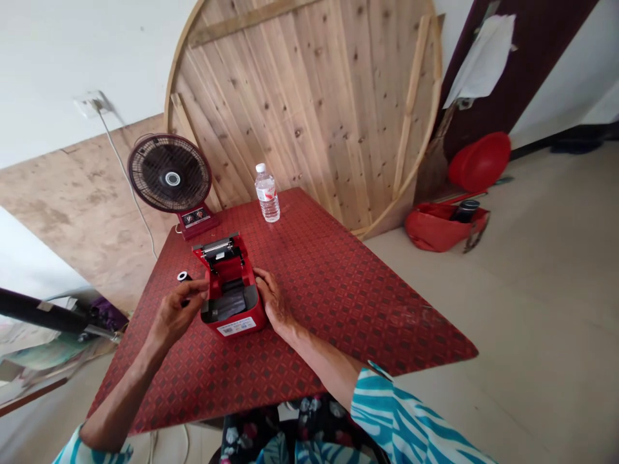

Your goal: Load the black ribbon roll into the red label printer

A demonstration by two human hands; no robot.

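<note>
A red receipt printer (261, 316) sits on the table with its lid (217, 248) raised, showing the roller and the dark compartment inside. On its front is a white label with printed codes. My right hand (273, 299) grips the printer's right side, fingers along the wall. At the left edge, my left hand (180, 310) has its fingers bent and touching the printer's side; the fingertips are partly hard to make out. Just beyond that hand stands a small roll (182, 276) with a white end and dark side, partly hidden by my fingers.
A red patterned cloth covers the table (348, 296). Toward the back stand a fan (170, 177) and a water bottle (268, 196). Behind them leans a large round wooden board (300, 109). A red bag (430, 229) lies on the floor at right.
</note>
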